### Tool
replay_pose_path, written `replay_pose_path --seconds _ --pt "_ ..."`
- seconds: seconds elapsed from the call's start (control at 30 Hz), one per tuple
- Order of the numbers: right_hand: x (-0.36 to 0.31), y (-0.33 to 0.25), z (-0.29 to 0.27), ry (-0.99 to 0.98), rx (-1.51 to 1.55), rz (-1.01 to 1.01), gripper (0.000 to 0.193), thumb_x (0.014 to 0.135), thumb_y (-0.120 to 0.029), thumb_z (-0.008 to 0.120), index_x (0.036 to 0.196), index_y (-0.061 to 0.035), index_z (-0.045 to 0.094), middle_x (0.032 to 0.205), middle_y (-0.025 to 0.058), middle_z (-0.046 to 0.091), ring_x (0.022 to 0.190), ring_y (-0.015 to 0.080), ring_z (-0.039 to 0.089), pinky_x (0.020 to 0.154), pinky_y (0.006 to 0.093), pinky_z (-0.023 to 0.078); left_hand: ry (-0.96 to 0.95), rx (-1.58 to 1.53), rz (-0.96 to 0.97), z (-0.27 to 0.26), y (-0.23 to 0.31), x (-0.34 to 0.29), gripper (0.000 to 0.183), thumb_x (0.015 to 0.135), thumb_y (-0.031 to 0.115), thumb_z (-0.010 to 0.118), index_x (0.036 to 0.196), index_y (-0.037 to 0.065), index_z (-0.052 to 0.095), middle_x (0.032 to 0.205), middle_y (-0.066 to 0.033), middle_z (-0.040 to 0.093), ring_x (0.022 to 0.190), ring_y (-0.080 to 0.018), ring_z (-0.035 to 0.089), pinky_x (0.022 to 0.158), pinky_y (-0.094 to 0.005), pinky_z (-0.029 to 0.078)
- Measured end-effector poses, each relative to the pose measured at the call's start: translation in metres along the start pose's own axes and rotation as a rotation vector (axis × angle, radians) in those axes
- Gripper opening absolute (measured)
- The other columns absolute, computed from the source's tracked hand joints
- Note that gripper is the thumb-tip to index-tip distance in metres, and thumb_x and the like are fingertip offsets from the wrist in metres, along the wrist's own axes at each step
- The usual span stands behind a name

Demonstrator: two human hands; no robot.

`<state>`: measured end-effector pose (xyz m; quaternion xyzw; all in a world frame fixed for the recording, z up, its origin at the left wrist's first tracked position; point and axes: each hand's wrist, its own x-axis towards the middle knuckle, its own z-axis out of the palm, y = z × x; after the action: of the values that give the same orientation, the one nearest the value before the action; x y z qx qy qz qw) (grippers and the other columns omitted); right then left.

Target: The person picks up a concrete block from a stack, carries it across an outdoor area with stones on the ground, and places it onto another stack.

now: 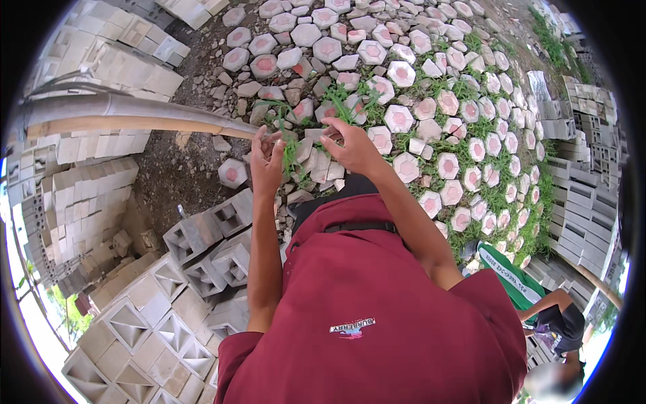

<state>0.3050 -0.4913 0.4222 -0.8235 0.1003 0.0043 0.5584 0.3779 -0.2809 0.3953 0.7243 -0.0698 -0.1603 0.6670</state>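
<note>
My left hand [267,159] is raised in front of me with its fingers loosely curled and apart, and I see nothing in it. In the picture, its fingertips overlap the end of a bamboo pole [134,113]; whether they touch cannot be told. A short way to the right, my right hand [352,145] is held with thumb and fingers apart, holding nothing visible. Below and beyond both hands lie grey hexagonal pavers with reddish centres, such as this paver [398,120], among broken pieces [317,165] and green grass [291,152].
Hollow concrete blocks [232,259] and triangular-faced vent blocks [131,323] are stacked at the near left. More block stacks [94,138] stand farther left, and others [582,202] along the right. Another person [568,323] is at the lower right beside a green-and-white sheet [505,276].
</note>
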Motion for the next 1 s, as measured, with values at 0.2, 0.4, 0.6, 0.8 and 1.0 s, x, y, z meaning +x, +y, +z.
replay_pose_path --seconds 0.2,0.4,0.6,0.8,1.0 --pt "-0.019 0.037 -0.146 0.209 0.018 0.112 0.046 0.088 -0.023 0.064 0.126 0.0006 0.054 0.102 0.0176 0.068 0.094 0.0265 0.068 0.079 0.0357 0.053 -0.157 -0.084 0.029 0.139 0.035 0.062 0.050 0.095 0.011 0.056 0.138 -0.005 0.035 0.119 -0.0149 0.059 0.100 -0.0156 0.060 0.083 -0.0273 0.049" --pt "-0.011 0.048 -0.271 0.494 0.003 0.110 0.044 0.089 -0.019 0.062 0.127 0.0018 0.052 0.104 0.0180 0.068 0.092 0.0242 0.068 0.078 0.0342 0.053 -0.333 0.001 0.119 0.240 0.067 0.117 0.043 0.097 0.016 0.055 0.134 -0.002 0.044 0.119 -0.0118 0.061 0.098 -0.0160 0.061 0.081 -0.0271 0.049" --pt "0.041 0.067 -0.336 0.669 0.160 0.005 0.036 0.092 -0.016 0.062 0.121 0.0027 0.057 0.098 0.0138 0.070 0.086 0.0158 0.066 0.076 0.0292 0.051 -0.445 0.069 0.184 0.305 0.104 0.178 0.040 0.096 0.014 0.055 0.132 -0.002 0.047 0.119 -0.0125 0.061 0.102 -0.0161 0.060 0.087 -0.0275 0.047" --pt "0.124 0.103 -0.397 0.693 0.257 0.017 0.033 0.092 -0.013 0.062 0.120 0.0046 0.058 0.097 0.0105 0.069 0.088 0.0108 0.063 0.078 0.0256 0.049 -0.507 -0.015 0.032 0.369 0.095 0.275 0.036 0.095 0.016 0.058 0.126 -0.002 0.052 0.115 -0.0120 0.064 0.100 -0.0152 0.061 0.085 -0.0271 0.048" --pt "0.250 0.158 -0.497 0.751 0.225 0.107 0.031 0.091 -0.011 0.061 0.117 0.0066 0.059 0.100 0.0125 0.069 0.089 0.0136 0.065 0.078 0.0269 0.051 -0.525 0.146 0.162 0.462 0.104 0.430 0.034 0.094 0.017 0.058 0.122 -0.002 0.054 0.113 -0.0130 0.065 0.103 -0.0165 0.061 0.079 -0.0309 0.051"
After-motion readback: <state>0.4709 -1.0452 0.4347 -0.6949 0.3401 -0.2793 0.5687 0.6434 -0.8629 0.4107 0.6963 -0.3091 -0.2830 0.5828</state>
